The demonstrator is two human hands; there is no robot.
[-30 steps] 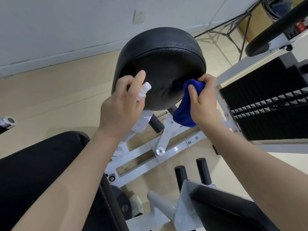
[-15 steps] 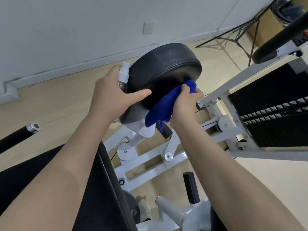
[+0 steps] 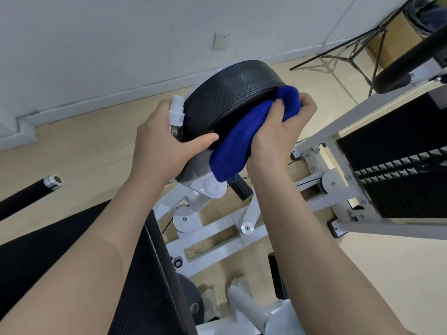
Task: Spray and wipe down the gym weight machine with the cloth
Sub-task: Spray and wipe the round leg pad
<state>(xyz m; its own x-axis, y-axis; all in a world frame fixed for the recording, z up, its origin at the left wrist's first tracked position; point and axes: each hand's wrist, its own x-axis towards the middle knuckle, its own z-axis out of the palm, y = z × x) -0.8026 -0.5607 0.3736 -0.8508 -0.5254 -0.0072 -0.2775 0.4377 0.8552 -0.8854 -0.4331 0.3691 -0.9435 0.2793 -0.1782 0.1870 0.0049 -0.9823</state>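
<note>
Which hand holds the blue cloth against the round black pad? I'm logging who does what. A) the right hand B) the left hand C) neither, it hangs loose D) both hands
A: the right hand grips the blue cloth against the pad, while the left hand holds the spray bottle.

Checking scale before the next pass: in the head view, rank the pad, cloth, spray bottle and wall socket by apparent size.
1. Pad
2. Cloth
3. Spray bottle, mostly hidden by the left hand
4. Wall socket, though it is farther away, so the last two are unsure.
</note>
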